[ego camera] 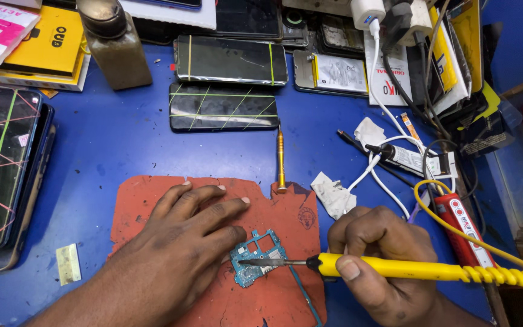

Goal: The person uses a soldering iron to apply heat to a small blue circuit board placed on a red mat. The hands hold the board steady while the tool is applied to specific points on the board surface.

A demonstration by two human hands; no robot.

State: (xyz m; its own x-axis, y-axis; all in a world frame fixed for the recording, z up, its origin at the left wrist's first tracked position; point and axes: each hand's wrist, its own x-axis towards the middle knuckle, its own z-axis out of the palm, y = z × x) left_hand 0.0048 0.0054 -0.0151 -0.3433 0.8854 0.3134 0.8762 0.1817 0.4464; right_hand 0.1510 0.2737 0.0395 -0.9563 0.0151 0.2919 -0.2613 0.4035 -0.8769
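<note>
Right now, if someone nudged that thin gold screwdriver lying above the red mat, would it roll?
Probably. The gold screwdriver has a slim round shaft lying flat on the blue table, so it likely rolls sideways. Its tip touches the red mat, whose edge might stop it. It looks light and stiff.

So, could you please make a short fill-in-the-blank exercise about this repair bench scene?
1. The right hand holds a ____ soldering iron.
2. Its metal tip touches the small teal circuit board lying on the ____ rubber mat.
3. The left hand rests flat on the ____.

Missing words: yellow; red; mat
</note>
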